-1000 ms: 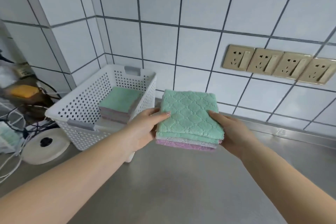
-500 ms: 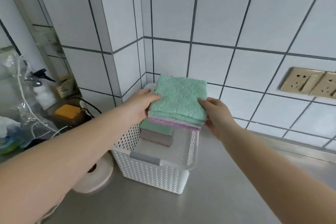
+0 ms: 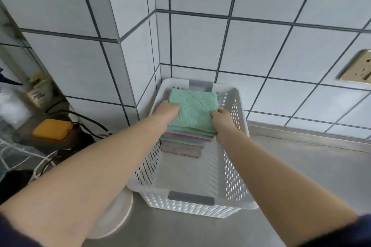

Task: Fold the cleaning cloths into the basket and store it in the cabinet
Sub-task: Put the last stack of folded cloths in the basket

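- The cloth stack (image 3: 192,112), earlier above the basket (image 3: 236,166), now sits down inside it on the older pile (image 3: 181,147).
- Left hand (image 3: 167,109) and right hand (image 3: 221,119) still grip the stack's sides.

A single head-worn view looks forward and steeply down, close over the worktop (image 3: 301,186), facing a tiled wall corner (image 3: 158,46) at 12 o'clock. The basket (image 3: 234,176) sits near centre; forearms enter from 7 and 5 o'clock.

I'm seeing the basket (image 3: 233,170) sitting in the far wall corner, folded cloths (image 3: 192,110) stacked inside its far end, a round disc (image 3: 112,220) lying just left.
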`<control>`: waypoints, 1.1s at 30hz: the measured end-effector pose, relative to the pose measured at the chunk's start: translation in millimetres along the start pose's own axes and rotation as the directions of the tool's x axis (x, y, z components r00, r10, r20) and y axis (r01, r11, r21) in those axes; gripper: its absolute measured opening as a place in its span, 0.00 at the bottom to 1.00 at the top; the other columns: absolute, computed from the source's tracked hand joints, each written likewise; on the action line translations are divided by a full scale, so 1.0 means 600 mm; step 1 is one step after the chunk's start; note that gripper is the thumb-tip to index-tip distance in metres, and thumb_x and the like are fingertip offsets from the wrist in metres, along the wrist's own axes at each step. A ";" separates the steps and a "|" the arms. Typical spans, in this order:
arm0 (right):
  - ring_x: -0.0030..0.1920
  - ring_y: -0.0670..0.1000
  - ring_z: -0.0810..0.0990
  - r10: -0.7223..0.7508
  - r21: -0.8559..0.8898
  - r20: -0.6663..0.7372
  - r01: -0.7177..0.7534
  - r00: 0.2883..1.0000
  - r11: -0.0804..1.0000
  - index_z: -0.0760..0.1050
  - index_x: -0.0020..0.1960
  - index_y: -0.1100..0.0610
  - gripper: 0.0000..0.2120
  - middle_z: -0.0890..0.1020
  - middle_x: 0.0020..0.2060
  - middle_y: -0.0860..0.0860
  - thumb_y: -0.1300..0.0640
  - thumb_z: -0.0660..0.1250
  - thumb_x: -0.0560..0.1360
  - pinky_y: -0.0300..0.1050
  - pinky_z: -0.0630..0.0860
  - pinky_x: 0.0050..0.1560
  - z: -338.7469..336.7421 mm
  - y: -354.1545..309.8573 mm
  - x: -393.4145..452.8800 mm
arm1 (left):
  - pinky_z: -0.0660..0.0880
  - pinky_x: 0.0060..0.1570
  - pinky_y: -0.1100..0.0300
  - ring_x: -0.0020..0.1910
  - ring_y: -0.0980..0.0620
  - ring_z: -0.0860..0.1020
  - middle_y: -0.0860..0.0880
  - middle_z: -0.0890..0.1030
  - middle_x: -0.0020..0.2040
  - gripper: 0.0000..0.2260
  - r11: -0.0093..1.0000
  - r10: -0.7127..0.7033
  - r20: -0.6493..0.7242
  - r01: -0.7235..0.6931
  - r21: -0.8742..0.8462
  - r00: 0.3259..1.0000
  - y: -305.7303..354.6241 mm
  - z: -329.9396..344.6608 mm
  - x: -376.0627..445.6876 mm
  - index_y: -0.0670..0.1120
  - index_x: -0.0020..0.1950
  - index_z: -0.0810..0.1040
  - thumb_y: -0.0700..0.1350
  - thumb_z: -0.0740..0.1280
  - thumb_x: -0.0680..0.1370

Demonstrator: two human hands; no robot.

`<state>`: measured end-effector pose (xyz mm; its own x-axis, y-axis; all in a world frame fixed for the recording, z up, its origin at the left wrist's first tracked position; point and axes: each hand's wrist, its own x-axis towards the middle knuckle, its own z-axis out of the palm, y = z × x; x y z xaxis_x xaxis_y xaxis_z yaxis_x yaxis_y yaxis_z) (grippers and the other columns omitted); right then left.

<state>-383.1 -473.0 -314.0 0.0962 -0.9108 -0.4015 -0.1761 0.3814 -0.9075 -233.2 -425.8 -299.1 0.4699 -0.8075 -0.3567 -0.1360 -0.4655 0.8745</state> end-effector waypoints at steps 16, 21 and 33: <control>0.32 0.47 0.66 0.122 -0.050 -0.016 -0.123 0.992 0.991 0.60 0.72 0.59 0.20 0.71 0.41 0.52 0.61 0.50 0.80 0.40 0.63 0.33 0.042 0.060 0.080 | 0.74 0.58 0.49 0.62 0.40 0.73 0.39 0.69 0.69 0.26 0.941 -0.021 -0.057 0.039 0.335 0.998 -0.040 0.039 0.077 0.42 0.75 0.54 0.43 0.58 0.79; 0.32 0.48 0.68 0.077 -0.071 -0.013 -0.078 0.997 0.994 0.64 0.69 0.59 0.19 0.74 0.43 0.54 0.61 0.53 0.78 0.40 0.64 0.31 0.047 0.064 0.082 | 0.50 0.74 0.52 0.77 0.44 0.46 0.43 0.45 0.78 0.31 0.547 0.464 0.032 -0.315 0.776 0.885 -0.031 0.046 0.060 0.42 0.77 0.43 0.39 0.58 0.80; 0.77 0.53 0.43 -0.421 -0.781 0.302 0.475 0.855 0.405 0.51 0.77 0.52 0.26 0.48 0.77 0.50 0.51 0.52 0.81 0.57 0.47 0.75 0.071 0.056 0.083 | 0.43 0.75 0.52 0.77 0.50 0.45 0.47 0.48 0.78 0.23 0.440 0.428 0.183 -0.381 0.813 0.885 -0.067 0.053 0.099 0.43 0.78 0.49 0.46 0.48 0.83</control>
<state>-342.5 -498.8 -369.4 0.4524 -0.8918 0.0016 -0.7909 -0.4021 -0.4614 -227.6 -466.8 -366.1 0.1979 -0.9802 -0.0014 -0.9480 -0.1918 0.2540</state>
